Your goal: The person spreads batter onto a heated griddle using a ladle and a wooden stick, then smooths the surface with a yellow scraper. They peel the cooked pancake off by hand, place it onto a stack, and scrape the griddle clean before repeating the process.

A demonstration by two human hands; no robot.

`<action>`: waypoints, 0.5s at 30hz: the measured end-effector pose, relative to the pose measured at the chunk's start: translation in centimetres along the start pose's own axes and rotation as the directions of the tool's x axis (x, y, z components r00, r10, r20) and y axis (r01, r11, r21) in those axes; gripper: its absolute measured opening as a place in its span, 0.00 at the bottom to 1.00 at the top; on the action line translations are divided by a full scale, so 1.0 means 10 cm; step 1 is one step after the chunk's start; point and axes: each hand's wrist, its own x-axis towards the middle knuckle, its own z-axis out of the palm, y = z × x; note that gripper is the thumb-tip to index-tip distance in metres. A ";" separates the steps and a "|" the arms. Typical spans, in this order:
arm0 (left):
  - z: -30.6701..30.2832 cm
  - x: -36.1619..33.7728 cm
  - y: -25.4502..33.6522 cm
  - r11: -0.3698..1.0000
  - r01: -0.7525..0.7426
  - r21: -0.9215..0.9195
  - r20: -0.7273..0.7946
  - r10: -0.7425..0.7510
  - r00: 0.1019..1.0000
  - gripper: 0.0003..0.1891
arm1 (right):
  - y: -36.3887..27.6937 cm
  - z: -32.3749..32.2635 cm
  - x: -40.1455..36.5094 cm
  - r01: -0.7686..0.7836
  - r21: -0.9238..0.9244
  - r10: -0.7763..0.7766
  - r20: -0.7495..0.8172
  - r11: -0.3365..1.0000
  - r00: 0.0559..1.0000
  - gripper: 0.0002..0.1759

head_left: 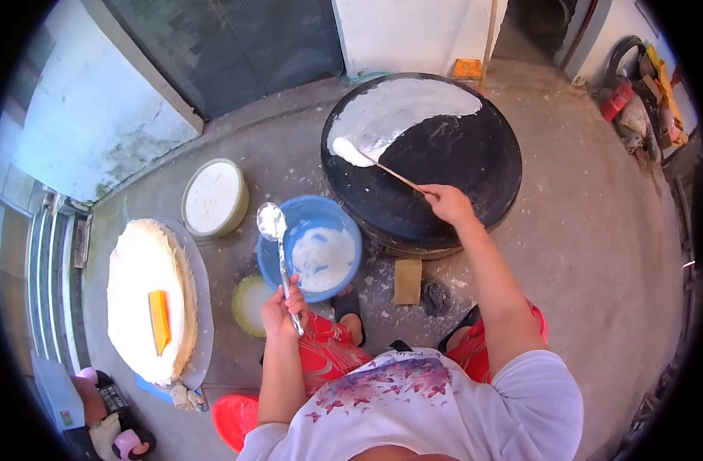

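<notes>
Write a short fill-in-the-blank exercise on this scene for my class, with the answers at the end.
1. The ladle is in the ____ hand.
2. The right hand holds a stick over a griddle coloured ____.
3. The basin nearest the griddle is coloured ____.
4. Apart from the basin, ____ bowls hold something white.

Missing words: left; black; blue; two.
</notes>
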 end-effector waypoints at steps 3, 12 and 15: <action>0.00 0.00 0.03 1.000 0.004 -0.011 -0.001 -0.004 1.000 0.17 | 0.05 -0.32 -0.23 -0.050 0.014 0.050 0.006 0.999 0.999 0.15; -0.03 -0.07 0.05 0.999 0.002 0.032 -0.012 -0.002 1.000 0.17 | 0.22 0.51 -0.53 0.022 0.266 -0.015 -0.028 0.964 0.999 0.15; -0.05 -0.07 0.08 0.999 -0.002 0.032 -0.018 0.003 1.000 0.16 | 0.18 0.45 -1.03 0.016 0.176 -0.008 -0.044 0.984 0.999 0.16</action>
